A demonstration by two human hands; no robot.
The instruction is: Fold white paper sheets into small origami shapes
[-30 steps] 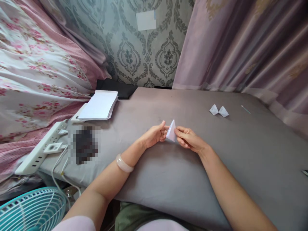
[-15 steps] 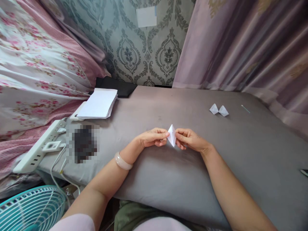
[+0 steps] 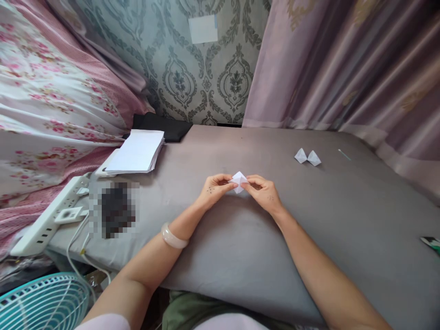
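Note:
A small folded white paper [image 3: 239, 177], diamond-shaped and creased, is held up just above the grey-covered table [image 3: 206, 233]. My left hand [image 3: 216, 189] pinches its left side between thumb and fingers, and a pale bangle [image 3: 173, 237] circles that wrist. On the other side, my right hand [image 3: 264, 189] grips the paper the same way, thumb in front. Both thumbs nearly meet over its lower part, and the fingertips behind it are hidden. Farther right on the table sit two folded paper pieces [image 3: 307, 157], pointed and touching each other.
At left lie a stack of white paper [image 3: 135, 151], a black folded item [image 3: 161, 126], a power strip [image 3: 48, 217] with cables and a blurred-out dark object [image 3: 117, 210]. A turquoise fan [image 3: 44, 302] stands low left. A thin stick [image 3: 344, 155] lies far right.
The folded paper has turned from a narrow edge-on view to a wider face. My hands have drawn closer together, with both thumbs now in front of it. The view has shifted slightly.

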